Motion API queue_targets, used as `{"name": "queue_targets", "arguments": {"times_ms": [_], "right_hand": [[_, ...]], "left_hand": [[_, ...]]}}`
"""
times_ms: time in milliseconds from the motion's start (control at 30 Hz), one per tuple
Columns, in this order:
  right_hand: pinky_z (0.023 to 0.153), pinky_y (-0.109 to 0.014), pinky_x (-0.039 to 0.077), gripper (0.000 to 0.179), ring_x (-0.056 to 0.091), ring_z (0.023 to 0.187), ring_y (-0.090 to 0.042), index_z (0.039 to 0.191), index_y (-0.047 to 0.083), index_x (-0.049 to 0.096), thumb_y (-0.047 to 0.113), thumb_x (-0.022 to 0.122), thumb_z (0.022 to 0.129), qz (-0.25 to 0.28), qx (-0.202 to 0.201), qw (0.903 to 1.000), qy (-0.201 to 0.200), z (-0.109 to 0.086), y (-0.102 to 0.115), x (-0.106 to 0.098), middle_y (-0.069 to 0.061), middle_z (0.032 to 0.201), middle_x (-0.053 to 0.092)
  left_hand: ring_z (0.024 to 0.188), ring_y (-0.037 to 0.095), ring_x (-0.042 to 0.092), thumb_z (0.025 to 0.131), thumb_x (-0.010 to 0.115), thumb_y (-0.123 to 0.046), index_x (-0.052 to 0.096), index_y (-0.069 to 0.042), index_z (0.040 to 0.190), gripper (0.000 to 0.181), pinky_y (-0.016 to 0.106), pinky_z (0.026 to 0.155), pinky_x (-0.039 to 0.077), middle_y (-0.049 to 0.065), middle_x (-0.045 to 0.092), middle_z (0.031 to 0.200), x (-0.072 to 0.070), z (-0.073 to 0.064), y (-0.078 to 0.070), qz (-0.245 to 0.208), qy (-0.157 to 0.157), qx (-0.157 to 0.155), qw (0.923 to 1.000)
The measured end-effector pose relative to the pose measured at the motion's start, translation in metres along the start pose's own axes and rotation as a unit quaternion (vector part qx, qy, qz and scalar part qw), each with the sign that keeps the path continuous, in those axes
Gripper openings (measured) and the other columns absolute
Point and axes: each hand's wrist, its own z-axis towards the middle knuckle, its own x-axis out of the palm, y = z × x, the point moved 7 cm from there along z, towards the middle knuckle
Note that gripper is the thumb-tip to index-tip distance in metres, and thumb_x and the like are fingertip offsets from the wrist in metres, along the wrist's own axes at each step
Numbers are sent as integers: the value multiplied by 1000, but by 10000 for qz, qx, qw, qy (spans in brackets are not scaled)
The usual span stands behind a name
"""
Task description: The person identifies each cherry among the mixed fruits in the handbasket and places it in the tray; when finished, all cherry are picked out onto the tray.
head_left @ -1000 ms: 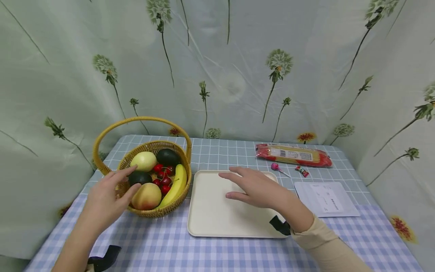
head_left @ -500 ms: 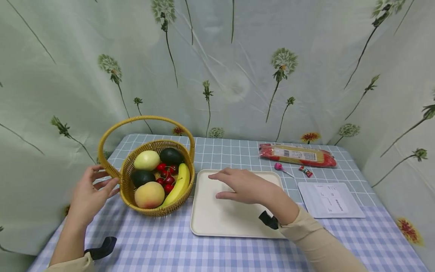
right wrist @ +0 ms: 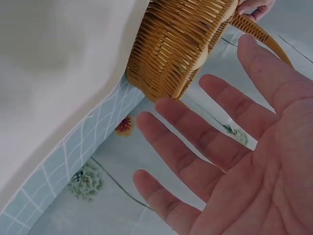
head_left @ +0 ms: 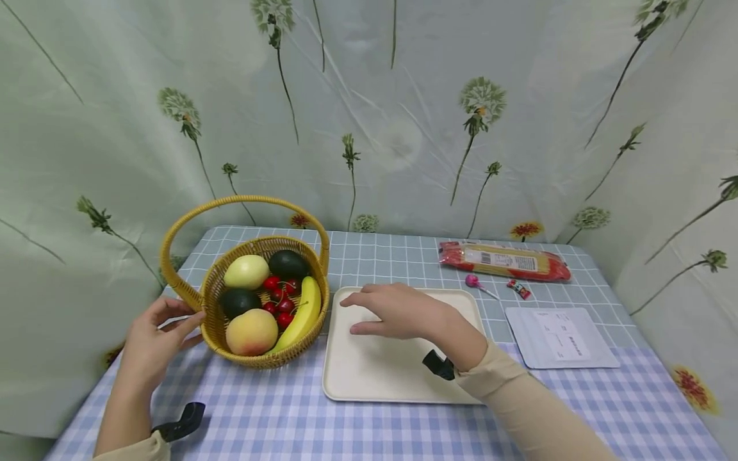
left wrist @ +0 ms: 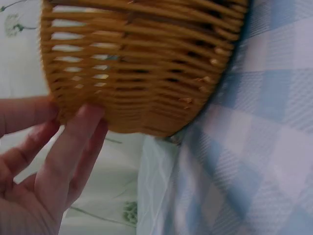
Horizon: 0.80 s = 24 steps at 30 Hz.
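Observation:
My left hand [head_left: 154, 339] is at the left side of a round wicker basket [head_left: 262, 360] with a tall arched handle [head_left: 242, 200]. In the left wrist view, the thumb and fingers of the left hand [left wrist: 54, 156] pinch the basket [left wrist: 142, 73] at its rim, near the foot of the handle. Inside lie a peach [head_left: 252, 333], a banana [head_left: 301, 317], several red cherries [head_left: 284, 303], a pale yellow-green fruit [head_left: 246, 273] and two dark green fruits [head_left: 288, 265]. My right hand [head_left: 400, 312] hovers over a cream tray [head_left: 375, 378], fingers spread, holding nothing.
A red-and-yellow pasta packet [head_left: 504, 261] lies at the back right. In front of it are a pink lollipop [head_left: 473, 281] and a small wrapped candy [head_left: 519, 289]. A flat white labelled pouch [head_left: 559, 338] lies right of the tray. A curtain printed with dandelions hangs behind the table.
My left hand has moved from over the fruit out to the basket's left side and taken hold at its rim. My right hand has drifted slightly left above the tray.

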Motion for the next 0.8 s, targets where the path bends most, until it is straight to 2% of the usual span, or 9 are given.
{"name": "queue_targets", "arguments": {"times_ms": [133, 233, 333, 400, 500, 633, 800], "right_hand": [[114, -48, 54, 47, 67, 131, -23, 149, 20, 63, 41, 67, 107, -108, -177, 9998, 64, 8, 7, 0, -3, 147, 68], [114, -46, 55, 46, 67, 132, -22, 148, 20, 63, 41, 67, 107, -112, -308, 9994, 137, 16, 14, 1, -2, 147, 69], [111, -43, 56, 46, 68, 130, -21, 148, 19, 64, 41, 67, 107, -84, -353, 9992, 186, 24, 19, 0, -2, 145, 70], [111, -41, 57, 47, 68, 129, -20, 148, 19, 64, 41, 68, 107, -54, -371, 9990, 236, 28, 24, -1, -1, 144, 70], [109, -38, 57, 47, 69, 127, -20, 149, 18, 64, 39, 68, 107, -19, -485, 9984, 287, 36, 32, -5, -1, 142, 72], [101, -32, 59, 45, 71, 119, -18, 147, 16, 65, 36, 68, 107, 22, -739, 9966, 365, 52, 45, -12, -2, 137, 74], [96, -22, 58, 40, 71, 114, -14, 141, 11, 70, 32, 69, 107, 83, -909, 9944, 529, 81, 59, -17, -3, 131, 76]], "left_hand": [[87, 1, 74, 95, 81, -5, 64, -4, 106, 20, 28, 71, 68, -10, 67, 98, 1, -6, 6, -566, 277, -184, 9978], [88, 0, 75, 95, 82, -5, 68, -2, 106, 18, 27, 72, 67, -10, 67, 98, 0, -11, 9, -515, 333, -284, 9977], [90, -1, 75, 95, 82, -9, 75, -1, 112, 20, 25, 75, 67, -15, 70, 101, -1, -14, 9, -407, 392, -397, 9976], [90, -2, 75, 95, 84, -11, 79, -3, 116, 23, 25, 77, 66, -19, 73, 101, -1, -14, 9, -453, 432, -555, 9965], [91, -5, 75, 94, 85, -13, 83, -12, 117, 23, 23, 78, 66, -20, 77, 99, 0, -13, 11, -403, 490, -779, 9949], [90, -6, 73, 95, 83, -13, 84, -18, 110, 16, 21, 75, 65, -19, 78, 95, 1, -10, 13, -214, 529, -797, 9952], [91, -4, 73, 99, 78, -6, 82, -9, 108, 11, 20, 74, 65, -15, 78, 96, 2, -6, 14, -513, 658, -634, 9945]]}}
